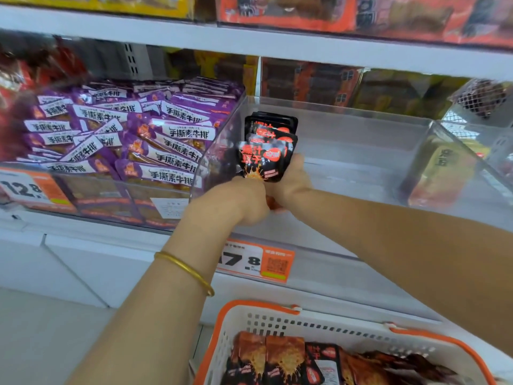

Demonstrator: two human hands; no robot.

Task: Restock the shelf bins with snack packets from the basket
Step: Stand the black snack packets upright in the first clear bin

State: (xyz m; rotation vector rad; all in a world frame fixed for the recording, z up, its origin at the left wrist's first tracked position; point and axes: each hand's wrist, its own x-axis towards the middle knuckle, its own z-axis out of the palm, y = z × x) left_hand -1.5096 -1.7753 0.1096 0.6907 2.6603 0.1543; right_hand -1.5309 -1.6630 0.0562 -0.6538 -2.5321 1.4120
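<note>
Both hands hold a small stack of black-and-orange snack packets [266, 150] upright at the front left corner of a clear shelf bin [361, 134]. My left hand [238, 201], with a gold bangle on its wrist, grips the stack's lower edge. My right hand [291, 182] grips it from the right side. Apart from the held stack, the bin looks bare inside. Below, a white basket with orange rim [238, 340] holds more packets of the same kind [283, 359].
The bin to the left is piled with purple packets [125, 129]. A bin to the right holds a yellowish pack [441, 173]. Orange price tags [258, 259] sit on the shelf edge. Another stocked shelf runs overhead.
</note>
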